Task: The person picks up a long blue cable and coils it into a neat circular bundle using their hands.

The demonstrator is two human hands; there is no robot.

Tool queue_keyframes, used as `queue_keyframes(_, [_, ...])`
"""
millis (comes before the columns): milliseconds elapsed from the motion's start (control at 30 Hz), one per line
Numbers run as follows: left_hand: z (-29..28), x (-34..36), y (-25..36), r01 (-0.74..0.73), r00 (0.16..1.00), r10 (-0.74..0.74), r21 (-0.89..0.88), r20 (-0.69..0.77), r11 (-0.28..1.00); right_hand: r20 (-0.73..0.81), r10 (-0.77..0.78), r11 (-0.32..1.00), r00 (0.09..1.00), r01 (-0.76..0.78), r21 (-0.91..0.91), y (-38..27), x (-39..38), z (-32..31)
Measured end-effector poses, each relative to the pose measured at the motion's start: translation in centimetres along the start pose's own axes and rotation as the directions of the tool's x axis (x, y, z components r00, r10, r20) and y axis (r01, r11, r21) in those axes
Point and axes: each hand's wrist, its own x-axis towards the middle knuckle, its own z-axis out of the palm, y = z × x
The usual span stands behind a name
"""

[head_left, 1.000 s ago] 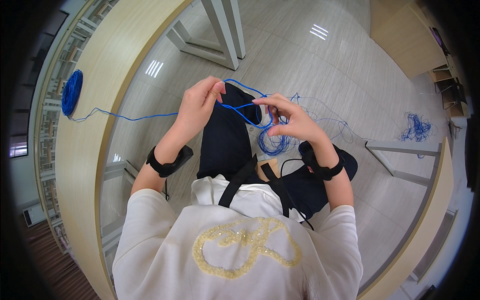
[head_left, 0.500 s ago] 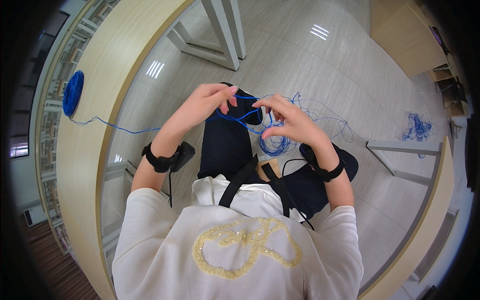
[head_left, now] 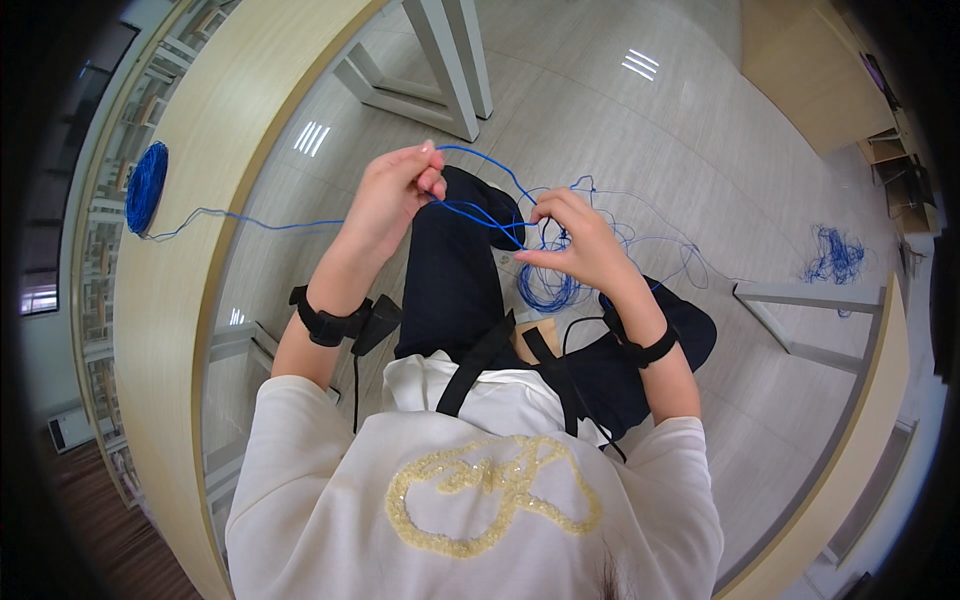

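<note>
A loop of thin blue wire stretches between my hands above my knees. My left hand is closed, pinching the wire at thumb and fingertips. To its right, my right hand curls in a C shape round the strands, thumb low and fingers high; part of its grip is hidden. From the left hand a single strand runs left to a wound blue coil on the table. Below my right hand lies a loose coil of blue wire, with tangled strands spreading beside it on the floor.
A pale wooden table curves along the left, its grey metal legs beyond my feet. Another table edge stands at the right. A tangle of blue wire lies on the tiled floor at far right. Black cables hang from my wrist straps.
My left hand has moved up and left, drawing the wire loop wider. My right hand has shifted slightly down and right. The strand towards the table has lifted a little.
</note>
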Motion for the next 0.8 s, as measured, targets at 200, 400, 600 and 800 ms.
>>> queue_keyframes(200, [-0.7, -0.1, -0.3, 0.036, 0.999, -0.038, -0.169, -0.005, 0.985, 0.009, -0.025, 0.981, 1.0, 0.026, -0.193, 0.2, -0.2, -0.2])
queue_keyframes(400, [0.7, 0.5, 0.9, 0.148, 0.956, -0.212, 0.291, 0.204, 0.945, 0.173, 0.026, 0.998, 0.985, -0.014, -0.065, 0.0, 0.0, 0.2])
queue_keyframes(600, [0.7, 1.0, 0.5, 0.292, 0.891, -0.265, -0.017, 0.369, 0.956, 0.007, -0.024, 0.999, 1.0, 0.024, -0.021, 0.1, -0.3, 1.0])
queue_keyframes(800, [0.5, 0.7, -0.3, 0.385, 0.826, -0.279, -0.129, 0.49, 0.914, -0.12, -0.168, 0.969, 0.978, 0.141, -0.205, -0.1, -1.3, 1.1])
